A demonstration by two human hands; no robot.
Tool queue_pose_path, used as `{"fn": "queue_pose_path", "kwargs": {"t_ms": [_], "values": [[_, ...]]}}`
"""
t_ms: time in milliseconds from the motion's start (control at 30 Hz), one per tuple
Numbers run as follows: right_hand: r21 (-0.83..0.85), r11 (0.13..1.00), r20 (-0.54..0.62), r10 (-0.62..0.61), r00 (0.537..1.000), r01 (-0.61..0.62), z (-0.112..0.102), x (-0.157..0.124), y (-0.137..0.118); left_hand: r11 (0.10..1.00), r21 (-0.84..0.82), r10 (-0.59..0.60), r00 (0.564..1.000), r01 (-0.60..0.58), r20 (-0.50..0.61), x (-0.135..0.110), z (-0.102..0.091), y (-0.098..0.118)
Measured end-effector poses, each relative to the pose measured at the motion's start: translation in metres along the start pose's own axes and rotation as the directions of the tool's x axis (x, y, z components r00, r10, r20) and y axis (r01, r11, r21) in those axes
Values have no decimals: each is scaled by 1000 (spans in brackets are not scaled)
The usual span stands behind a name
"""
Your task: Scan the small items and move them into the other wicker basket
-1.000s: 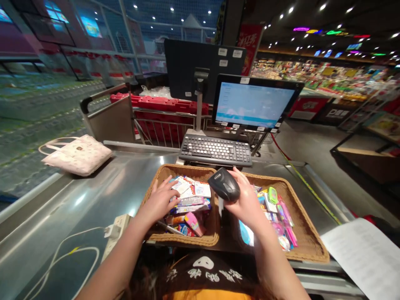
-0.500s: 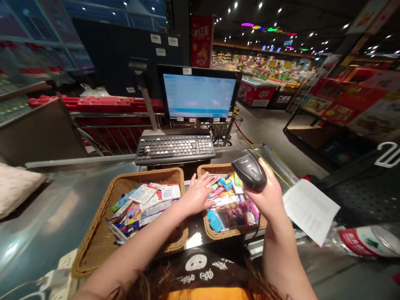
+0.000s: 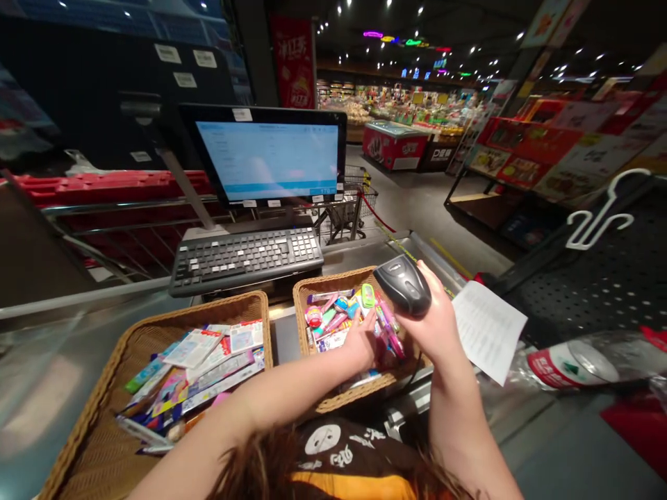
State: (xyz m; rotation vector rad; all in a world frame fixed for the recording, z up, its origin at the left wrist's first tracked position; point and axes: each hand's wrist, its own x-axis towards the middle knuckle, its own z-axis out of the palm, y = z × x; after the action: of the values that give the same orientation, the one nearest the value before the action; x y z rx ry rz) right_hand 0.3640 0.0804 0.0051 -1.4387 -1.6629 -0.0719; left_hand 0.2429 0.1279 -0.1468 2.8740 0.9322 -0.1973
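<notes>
My right hand (image 3: pixel 438 323) grips a black handheld barcode scanner (image 3: pixel 404 285), its head over the far right corner of the smaller wicker basket (image 3: pixel 333 403). Reaching into that basket, my left hand (image 3: pixel 362 342) has its visible fingers stretched out among small packaged items; the thumb side is hidden. Close to those fingers lie a bright green item (image 3: pixel 367 296) and several pink packages (image 3: pixel 390 326). To the left, a larger wicker basket (image 3: pixel 125 340) holds flat packets and sachets (image 3: pixel 195 347). My left forearm crosses in front of its near right corner.
Behind the baskets stand a keyboard (image 3: pixel 247 255) and a lit monitor (image 3: pixel 271 160). A printed sheet (image 3: pixel 490 330) and a clear plastic bottle with a red-and-white label (image 3: pixel 567 364) lie to the right. A white hook (image 3: pixel 599 215) hangs on the black perforated panel (image 3: pixel 583 298).
The view has swung right, shifting the scene leftward. My left hand has moved from the basket's left side deeper toward its middle right. My right hand still grips the scanner.
</notes>
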Motion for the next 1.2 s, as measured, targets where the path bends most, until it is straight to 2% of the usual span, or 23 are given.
{"fn": "queue_pose_path", "kwargs": {"t_ms": [167, 300, 433, 533, 767, 900, 1067, 1200], "values": [[8, 1000, -11, -5, 1000, 5, -2, 1, 8, 998, -55, 40, 999, -41, -6, -3, -10, -19], [-4, 1000, -15, 5, 1000, -5, -3, 2, 11, 989, -146, -24, 999, 19, -36, -3, -21, -39], [12, 1000, -18, 3, 1000, -3, -3, 2, 10, 991, -126, -60, 995, 49, -83, -6, -22, -51], [27, 1000, -30, 17, 999, -17, -3, 3, 7, 992, -108, -72, 994, 62, -85, -8, -18, -52], [59, 997, -33, 57, 998, -55, -7, 2, 6, 989, -147, -9, 995, 23, 96, -8, -16, -48], [42, 998, -38, 54, 998, -52, -9, 0, 7, 986, -166, 26, 988, -1, 154, -11, -12, -45], [38, 998, -44, 53, 998, -51, -9, 0, 5, 990, -138, -11, 997, 21, 73, -11, -7, -38], [37, 997, -46, 65, 997, -64, -10, -1, 4, 985, -175, -8, 1000, 7, -8, -10, -19, -42]]}}
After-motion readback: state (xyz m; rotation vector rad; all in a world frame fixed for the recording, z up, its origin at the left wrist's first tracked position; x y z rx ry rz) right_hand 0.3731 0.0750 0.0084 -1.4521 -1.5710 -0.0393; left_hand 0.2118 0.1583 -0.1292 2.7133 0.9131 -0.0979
